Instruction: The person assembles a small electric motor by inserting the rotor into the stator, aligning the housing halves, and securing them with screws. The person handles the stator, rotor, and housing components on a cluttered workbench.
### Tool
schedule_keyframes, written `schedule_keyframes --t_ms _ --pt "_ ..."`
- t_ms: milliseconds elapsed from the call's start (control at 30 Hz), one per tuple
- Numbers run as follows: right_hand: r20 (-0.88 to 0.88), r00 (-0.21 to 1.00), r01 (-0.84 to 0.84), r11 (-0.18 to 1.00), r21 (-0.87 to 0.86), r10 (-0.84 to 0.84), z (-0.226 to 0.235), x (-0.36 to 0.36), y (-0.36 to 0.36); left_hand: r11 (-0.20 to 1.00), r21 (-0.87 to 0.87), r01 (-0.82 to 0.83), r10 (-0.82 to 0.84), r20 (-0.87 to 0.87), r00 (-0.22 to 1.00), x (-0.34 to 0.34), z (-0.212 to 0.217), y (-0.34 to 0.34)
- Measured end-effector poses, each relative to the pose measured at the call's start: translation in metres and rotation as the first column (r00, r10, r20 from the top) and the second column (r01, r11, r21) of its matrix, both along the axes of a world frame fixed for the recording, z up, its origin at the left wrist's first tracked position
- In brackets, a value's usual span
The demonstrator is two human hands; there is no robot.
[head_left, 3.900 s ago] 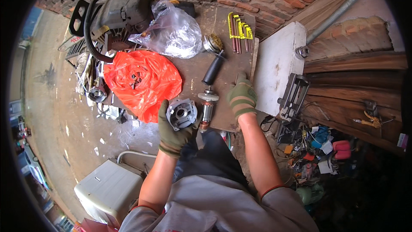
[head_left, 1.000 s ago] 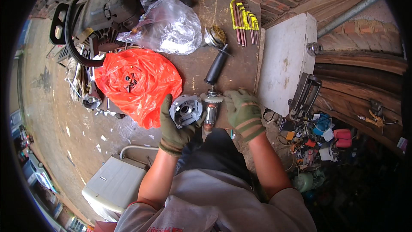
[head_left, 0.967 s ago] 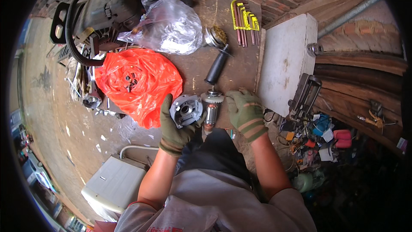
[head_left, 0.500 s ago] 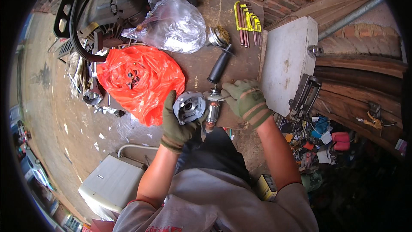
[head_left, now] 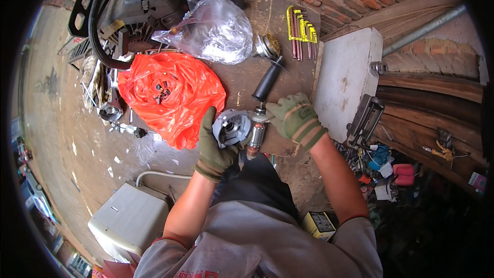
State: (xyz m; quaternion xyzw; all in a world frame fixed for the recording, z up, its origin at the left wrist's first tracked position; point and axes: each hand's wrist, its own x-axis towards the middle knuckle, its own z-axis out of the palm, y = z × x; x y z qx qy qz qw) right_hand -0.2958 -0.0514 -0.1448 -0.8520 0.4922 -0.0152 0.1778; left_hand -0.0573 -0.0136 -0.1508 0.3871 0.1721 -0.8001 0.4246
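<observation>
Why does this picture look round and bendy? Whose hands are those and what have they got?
There's no robot, just a person wearing a camera on their head. It looks down through a wide lens, which bends straight edges. Their gloved left hand holds a grey metal housing. Their gloved right hand is at the far end of a motor part; I can't tell whether it grips it. On the table lie a red plastic bag with small dark bits on it, a clear plastic bag, a black handle and hex keys in a yellow holder.
</observation>
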Motion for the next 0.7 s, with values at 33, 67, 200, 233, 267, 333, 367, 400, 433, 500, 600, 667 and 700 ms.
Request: schedule_keyframes --t_ms 33,67,200,233,267,333,367,400,433,500,600,667,700 --pt "0.017 1.0 0.014 1.0 0.002 -0.014 -0.002 0.0 0.0 1.0 0.004 0.001 -0.001 0.002 1.0 0.0 -0.002 0.0" --pt "-0.001 1.0 0.019 1.0 0.013 -0.019 -0.004 0.0 0.0 1.0 0.008 0.002 -0.002 0.005 1.0 0.001 -0.004 0.0" --pt "-0.053 0.996 0.073 0.997 0.036 -0.071 -0.004 -0.003 0.001 1.0 0.012 0.014 -0.014 -0.015 1.0 0.002 -0.005 -0.001" --pt "-0.062 0.994 0.093 0.995 0.036 -0.09 0.0 -0.004 0.001 1.0 0.012 0.015 -0.015 -0.018 1.0 0.003 -0.006 -0.001" --pt "-0.041 0.984 0.174 0.983 0.05 -0.172 0.006 -0.004 0.001 1.0 0.013 0.016 -0.015 -0.021 1.0 0.003 -0.006 -0.001" --pt "-0.003 0.944 0.33 0.941 0.078 -0.331 0.021 -0.002 0.0 1.0 0.008 0.013 -0.013 -0.035 0.999 0.003 -0.006 -0.001" --pt "0.008 0.936 0.349 0.933 0.09 -0.351 0.026 -0.001 0.003 1.0 0.006 0.011 -0.011 -0.042 0.999 0.003 -0.006 -0.001" --pt "0.02 0.928 0.368 0.924 0.102 -0.372 0.031 0.0 0.008 1.0 0.003 0.015 -0.015 -0.041 0.999 0.003 -0.005 -0.001" --pt "0.032 0.919 0.387 0.915 0.115 -0.393 0.033 0.0 0.011 1.0 0.0 0.018 -0.018 -0.039 0.999 0.003 -0.003 -0.002" --pt "0.003 0.948 0.315 0.942 0.114 -0.317 0.029 -0.004 0.016 1.0 -0.002 0.023 -0.023 -0.038 0.999 0.003 -0.002 -0.003" --pt "-0.002 0.959 0.282 0.954 0.103 -0.284 0.021 -0.006 0.021 1.0 -0.003 0.027 -0.027 -0.037 0.999 0.003 -0.003 -0.003" --pt "0.036 0.96 0.276 0.958 0.08 -0.279 0.021 -0.006 0.023 1.0 -0.009 0.026 -0.026 -0.03 0.999 0.003 -0.004 -0.003" --pt "0.066 0.96 0.269 0.961 0.063 -0.273 0.023 -0.007 0.023 1.0 -0.005 0.022 -0.022 -0.032 0.999 0.004 -0.004 -0.003"
